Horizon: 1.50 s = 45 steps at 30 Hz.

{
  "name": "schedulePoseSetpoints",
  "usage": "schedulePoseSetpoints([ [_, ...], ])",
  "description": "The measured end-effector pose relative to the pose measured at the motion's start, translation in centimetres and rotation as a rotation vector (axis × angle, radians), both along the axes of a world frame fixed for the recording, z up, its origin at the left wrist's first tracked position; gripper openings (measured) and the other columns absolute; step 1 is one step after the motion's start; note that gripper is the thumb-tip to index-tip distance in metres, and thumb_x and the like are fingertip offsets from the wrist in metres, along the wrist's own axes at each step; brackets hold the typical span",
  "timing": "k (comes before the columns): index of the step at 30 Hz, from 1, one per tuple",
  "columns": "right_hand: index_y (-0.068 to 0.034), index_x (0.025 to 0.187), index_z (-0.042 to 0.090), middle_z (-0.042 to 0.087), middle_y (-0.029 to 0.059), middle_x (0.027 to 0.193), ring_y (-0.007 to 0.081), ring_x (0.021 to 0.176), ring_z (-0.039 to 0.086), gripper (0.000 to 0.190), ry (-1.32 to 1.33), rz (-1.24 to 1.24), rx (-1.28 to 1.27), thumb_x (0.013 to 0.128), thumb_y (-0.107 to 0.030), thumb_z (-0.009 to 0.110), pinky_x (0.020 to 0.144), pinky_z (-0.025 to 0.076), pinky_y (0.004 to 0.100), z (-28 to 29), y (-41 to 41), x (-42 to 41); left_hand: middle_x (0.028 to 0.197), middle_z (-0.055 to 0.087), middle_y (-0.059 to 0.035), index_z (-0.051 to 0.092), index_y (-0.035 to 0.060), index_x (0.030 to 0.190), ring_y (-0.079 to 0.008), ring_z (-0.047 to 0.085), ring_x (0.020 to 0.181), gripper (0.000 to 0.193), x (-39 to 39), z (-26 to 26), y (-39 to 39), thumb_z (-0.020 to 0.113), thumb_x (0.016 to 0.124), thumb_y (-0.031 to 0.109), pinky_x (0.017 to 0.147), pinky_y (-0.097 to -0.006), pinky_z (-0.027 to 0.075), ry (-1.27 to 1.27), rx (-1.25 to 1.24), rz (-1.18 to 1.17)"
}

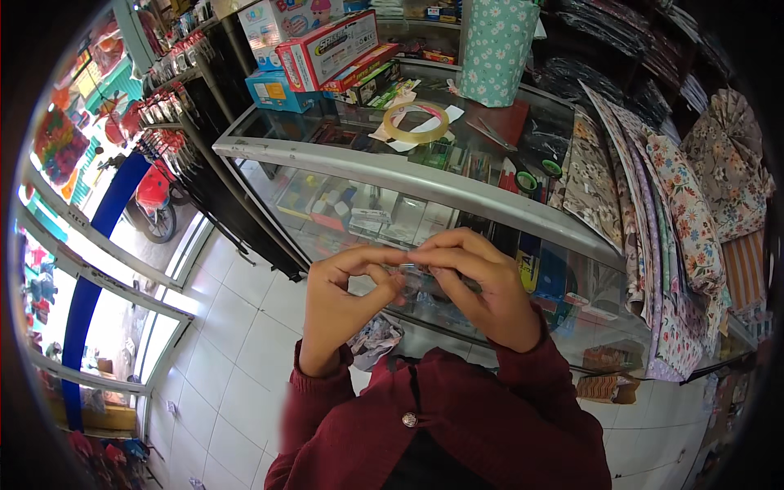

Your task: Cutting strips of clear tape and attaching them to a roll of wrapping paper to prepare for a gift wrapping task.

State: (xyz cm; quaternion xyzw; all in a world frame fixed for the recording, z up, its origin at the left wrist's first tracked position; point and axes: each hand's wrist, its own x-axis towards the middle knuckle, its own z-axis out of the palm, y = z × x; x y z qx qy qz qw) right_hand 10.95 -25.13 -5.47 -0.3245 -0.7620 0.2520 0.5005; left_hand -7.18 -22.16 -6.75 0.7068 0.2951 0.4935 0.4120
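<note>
My left hand [352, 285] and my right hand [487, 278] meet at the fingertips in front of my chest, before the glass display counter [392, 174]. Pinched between them is a small clear strip [411, 265], mostly hidden by the fingers; its exact kind cannot be made out. Beyond the hands, a roll of clear adhesive tape [404, 136] lies flat on paper scraps on the counter top. To its right are scissors [511, 160] with black and green handles, blades pointing away. A wrapped parcel in green daisy-print paper [497, 58] stands upright at the back.
Boxed toys [331, 52] are stacked at the counter's back left. Floral wrapping paper [664, 202] hangs over its right end. Hanging goods [174, 116] fill a rack at left, near a glass door frame [165, 343]. A crumpled plastic bag [373, 340] lies below my hands.
</note>
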Motion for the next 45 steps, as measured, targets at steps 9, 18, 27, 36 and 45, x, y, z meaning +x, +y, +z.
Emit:
schedulePoseSetpoints([
  [9,-0.004,0.107,0.059,0.049,0.013,0.106,0.0252,0.092,0.054,0.039,-0.181,-0.235,0.263,0.07,0.008,0.055,0.077,0.044,0.0303,-0.8,0.7,-0.6,0.056,0.061,-0.0008,0.063,0.0003,0.092,-0.0036,0.057,0.063,0.023,0.0,0.0,-0.3,0.062,0.07,-0.002,0.079,-0.024,0.04,0.014,-0.164,0.083],
  [18,-0.002,0.091,0.057,0.055,0.0117,0.095,0.0228,0.089,0.055,0.024,0.218,-0.202,0.18,0.069,0.002,0.066,0.074,0.045,0.0288,-1.5,1.2,-0.5,0.061,0.061,-0.0023,0.053,-0.0038,0.111,-0.0089,0.057,0.075,0.043,0.0,0.0,-0.3,0.062,0.069,-0.004,0.078,-0.0263,0.042,-0.19,-0.307,-0.068],
  [27,-0.008,0.083,0.061,0.055,0.0075,0.09,0.0202,0.081,0.054,0.023,0.064,-0.307,0.341,0.063,-0.001,0.071,0.067,0.044,0.0291,-1.5,1.4,-0.9,0.076,0.061,-0.0088,0.049,-0.0055,0.114,-0.0128,0.059,0.062,0.042,0.3,-0.2,-0.5,0.059,0.073,-0.005,0.059,-0.021,0.047,-0.355,-0.402,-0.275],
  [36,-0.008,0.083,0.061,0.054,0.0073,0.088,0.019,0.079,0.054,0.019,0.108,-0.262,0.257,0.067,0.0,0.068,0.067,0.044,0.0277,-1.2,1.5,-1.6,0.082,0.06,-0.0113,0.054,-0.0058,0.108,-0.0149,0.06,0.06,0.029,0.2,-0.8,-0.2,0.053,0.08,0.0,0.057,-0.0228,0.047,-0.384,-0.306,-0.252],
  [45,-0.005,0.083,0.061,0.054,0.0078,0.088,0.0175,0.081,0.055,0.017,0.295,-0.121,0.168,0.069,0.001,0.067,0.07,0.044,0.0261,-2.4,2.5,-2.4,0.084,0.061,-0.0116,0.056,-0.0053,0.105,-0.015,0.061,0.06,0.026,-0.1,-1.4,0.0,0.054,0.079,0.0,0.06,-0.0227,0.046,-0.329,-0.22,-0.137],
])
